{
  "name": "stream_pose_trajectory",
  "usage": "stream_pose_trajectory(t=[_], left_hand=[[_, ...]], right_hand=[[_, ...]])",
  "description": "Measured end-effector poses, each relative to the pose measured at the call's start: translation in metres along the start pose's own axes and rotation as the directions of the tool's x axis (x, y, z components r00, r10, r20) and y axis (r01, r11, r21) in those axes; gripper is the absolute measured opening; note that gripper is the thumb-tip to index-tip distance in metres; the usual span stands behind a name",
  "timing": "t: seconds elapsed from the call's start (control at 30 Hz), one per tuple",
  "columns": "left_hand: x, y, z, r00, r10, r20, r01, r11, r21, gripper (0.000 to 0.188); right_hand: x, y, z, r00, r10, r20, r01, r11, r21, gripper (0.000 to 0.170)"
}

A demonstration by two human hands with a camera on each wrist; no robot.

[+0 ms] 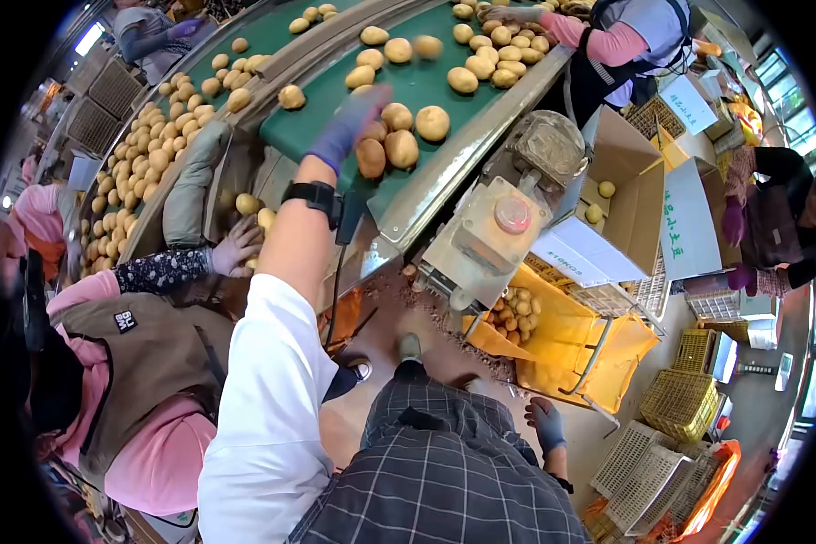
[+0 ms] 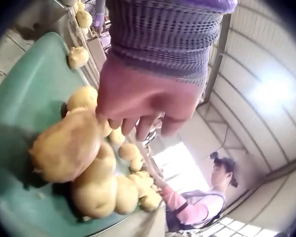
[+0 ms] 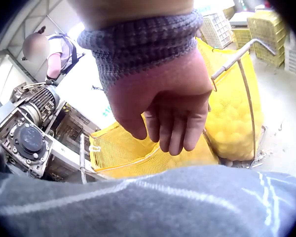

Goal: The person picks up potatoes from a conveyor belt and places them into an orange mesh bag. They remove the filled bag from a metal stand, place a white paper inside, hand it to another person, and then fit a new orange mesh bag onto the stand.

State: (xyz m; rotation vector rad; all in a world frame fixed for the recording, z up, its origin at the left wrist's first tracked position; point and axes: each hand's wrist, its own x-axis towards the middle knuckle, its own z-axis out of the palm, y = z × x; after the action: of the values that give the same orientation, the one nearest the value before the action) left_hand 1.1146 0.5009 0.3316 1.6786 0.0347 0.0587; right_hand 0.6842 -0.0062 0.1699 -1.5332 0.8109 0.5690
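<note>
The fingers of the left hand (image 1: 349,127) hang loose and grasp nothing visible, though motion blur makes their exact bend hard to judge. Just beside them, on the green conveyor belt (image 1: 422,86), sits a cluster of potatoes (image 1: 402,150); more lie past the fingertips, up to where a worker in pink sleeves (image 1: 612,41) handles a denser heap. Left of the fingers, a grey cloth roll (image 1: 195,186) and a divider stand between them and a second lane crowded with potatoes. Behind and to the left, a neighbour's gloved hand (image 1: 236,249) is reaching close to the forearm. Right of the fingers, the belt's metal rim (image 1: 467,156) marks the edge, and past it a dusty motor unit (image 1: 480,245) with a red button (image 1: 512,214) blocks the side; farther right is an uncovered carton (image 1: 630,172) with two potatoes inside

The right hand (image 1: 546,424) hangs by the checked apron (image 1: 426,471), its fingers relaxed and free of any object. Near its fingertips, a yellow mesh bag (image 1: 626,363) on a metal frame hems in the forward side; potatoes lie in the part nearer the motor. Farther right stand plastic crates (image 1: 680,405), with a strip of floor between them and the fingers
</note>
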Motion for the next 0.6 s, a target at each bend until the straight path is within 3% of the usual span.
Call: stream_pose_trajectory(t=[0.1,0.13,0.17,0.23,0.33,0.43,0.47,0.57,0.6], left_hand=[[-0.004,0.035,-0.014,0.954,0.242,-0.175,-0.205,0.957,0.206,0.033],[-0.007,0.044,-0.028,0.998,0.052,-0.022,-0.038,0.905,0.423,0.038],[-0.014,0.043,-0.024,0.989,-0.143,0.046,0.089,0.808,0.583,0.040],[-0.053,0.048,-0.002,0.844,-0.534,0.052,0.243,0.466,0.850,0.044],[-0.072,0.045,0.007,0.837,-0.537,-0.103,0.396,0.467,0.791,0.047],[-0.064,0.026,-0.001,0.950,-0.310,-0.044,0.221,0.565,0.795,0.045],[-0.062,0.020,0.002,0.971,-0.215,-0.101,0.207,0.554,0.807,0.044],[-0.031,0.003,0.008,0.980,-0.143,-0.137,0.198,0.741,0.642,0.038],[-0.016,0.010,0.010,0.977,-0.180,-0.113,0.213,0.831,0.515,0.033]], right_hand=[[0.006,-0.002,-0.009,0.999,-0.020,-0.040,0.021,1.000,0.010,0.027],[0.007,-0.001,-0.013,0.999,-0.021,-0.045,0.022,0.999,0.024,0.025],[0.012,0.003,-0.018,0.999,-0.014,-0.043,0.015,1.000,0.015,0.024],[0.025,0.014,-0.023,1.000,0.007,-0.026,-0.007,1.000,-0.006,0.023],[0.023,-0.004,-0.009,1.000,0.007,-0.027,-0.007,1.000,0.006,0.023],[0.024,-0.014,-0.002,1.000,-0.014,0.013,0.014,0.999,-0.042,0.025],[0.024,-0.017,0.001,0.999,-0.022,0.030,0.023,0.998,-0.055,0.025],[0.028,-0.026,0.007,0.998,-0.047,0.048,0.052,0.994,-0.096,0.026],[0.029,-0.027,0.008,0.997,-0.066,0.048,0.070,0.993,-0.096,0.026]])
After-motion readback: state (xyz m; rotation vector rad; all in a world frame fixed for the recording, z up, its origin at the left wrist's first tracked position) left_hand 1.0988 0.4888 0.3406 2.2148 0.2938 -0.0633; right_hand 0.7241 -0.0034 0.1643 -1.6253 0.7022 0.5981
